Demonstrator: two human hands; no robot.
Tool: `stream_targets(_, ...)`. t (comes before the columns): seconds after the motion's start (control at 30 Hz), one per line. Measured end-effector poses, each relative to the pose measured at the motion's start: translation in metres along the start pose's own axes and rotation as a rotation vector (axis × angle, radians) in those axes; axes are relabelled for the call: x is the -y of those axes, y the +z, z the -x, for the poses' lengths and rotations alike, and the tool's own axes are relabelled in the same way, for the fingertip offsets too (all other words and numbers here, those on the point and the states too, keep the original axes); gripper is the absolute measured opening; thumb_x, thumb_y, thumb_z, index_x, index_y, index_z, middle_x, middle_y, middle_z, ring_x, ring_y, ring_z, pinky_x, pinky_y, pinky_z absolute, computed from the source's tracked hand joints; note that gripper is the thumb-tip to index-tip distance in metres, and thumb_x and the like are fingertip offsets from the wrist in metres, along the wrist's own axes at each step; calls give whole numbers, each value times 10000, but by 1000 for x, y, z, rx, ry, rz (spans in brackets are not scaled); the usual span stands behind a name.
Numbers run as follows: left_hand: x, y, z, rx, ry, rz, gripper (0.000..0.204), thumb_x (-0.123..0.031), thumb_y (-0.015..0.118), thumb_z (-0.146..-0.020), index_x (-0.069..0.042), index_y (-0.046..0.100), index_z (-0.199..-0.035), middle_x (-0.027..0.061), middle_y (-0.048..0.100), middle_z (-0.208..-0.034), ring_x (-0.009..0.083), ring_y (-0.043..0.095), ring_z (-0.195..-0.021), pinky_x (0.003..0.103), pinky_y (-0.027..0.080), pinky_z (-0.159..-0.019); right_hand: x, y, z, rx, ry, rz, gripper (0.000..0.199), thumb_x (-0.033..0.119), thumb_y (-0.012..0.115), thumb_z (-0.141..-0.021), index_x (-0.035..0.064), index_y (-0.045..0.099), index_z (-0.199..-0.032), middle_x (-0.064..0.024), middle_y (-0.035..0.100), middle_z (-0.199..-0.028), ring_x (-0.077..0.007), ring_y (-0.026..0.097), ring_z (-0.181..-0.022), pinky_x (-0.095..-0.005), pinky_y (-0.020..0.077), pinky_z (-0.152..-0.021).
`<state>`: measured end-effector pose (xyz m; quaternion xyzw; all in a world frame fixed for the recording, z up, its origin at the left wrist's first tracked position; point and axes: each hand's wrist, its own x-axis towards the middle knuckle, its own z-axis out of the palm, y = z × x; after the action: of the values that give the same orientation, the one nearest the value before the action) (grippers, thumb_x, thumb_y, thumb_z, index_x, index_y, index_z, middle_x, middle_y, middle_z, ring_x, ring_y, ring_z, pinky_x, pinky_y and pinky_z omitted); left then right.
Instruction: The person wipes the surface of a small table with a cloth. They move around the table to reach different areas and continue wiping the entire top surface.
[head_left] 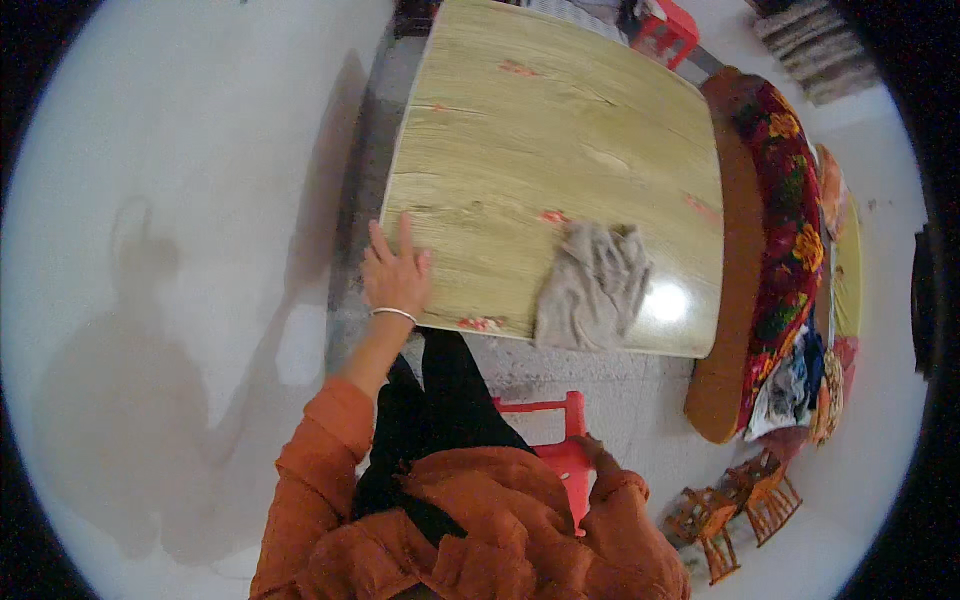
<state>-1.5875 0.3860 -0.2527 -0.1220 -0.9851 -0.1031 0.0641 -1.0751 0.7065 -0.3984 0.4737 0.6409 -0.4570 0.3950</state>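
Observation:
My left hand (pixel 397 275) lies with its fingers spread at the left near corner of the table (pixel 570 130). It holds nothing, and a light bangle circles its wrist. The tabletop has a yellow-green wood-grain pattern with small red floral patches. Low at my right side, my right hand (pixel 592 450) grips the edge of a red plastic stool (pixel 567 460); its fingers are partly hidden. A crumpled grey-beige cloth (pixel 595 285) rests on the near part of the tabletop, reaching its front edge, apart from both hands.
A long brown seat (pixel 728 300) with a dark red floral cover (pixel 790 210) runs along the table's right side. Several small wooden chairs (pixel 765 490) stand at the lower right. Another red stool (pixel 668 32) is beyond the far edge. A white wall (pixel 180 150) rises at the left.

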Motion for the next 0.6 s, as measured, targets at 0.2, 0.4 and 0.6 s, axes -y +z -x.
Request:
stream_targets(0.2,-4,4,-1,7,-42,-67,604,-336,494,-906,-226,260,-1451,291,294,-1398,442,467,-1096,509,418,-892,-77,-101,38,-89,83,-8,413,283,550,-874,75,549,-1231,-109,637,-996,-230,608,-859,-369,477,-841)
stream_targets(0.4,8,16,3,20,-25,-39,547,-307,423,-953,-272,230,-1463,296,320,-1376,458,399,-1200,493,367,-979,-104,-131,-19,-103,52,-18,430,308,552,-876,78,546,-1239,-100,644,-988,-216,613,-847,-364,486,-830)
stream_targets(0.6,10,24,5,74,-111,-69,515,-330,370,-969,-306,229,-1464,304,356,-1339,450,404,-1199,497,365,-983,-65,-153,-109,-94,-62,51,448,333,554,-877,81,543,-1247,-92,651,-980,-203,618,-835,-360,494,-818)
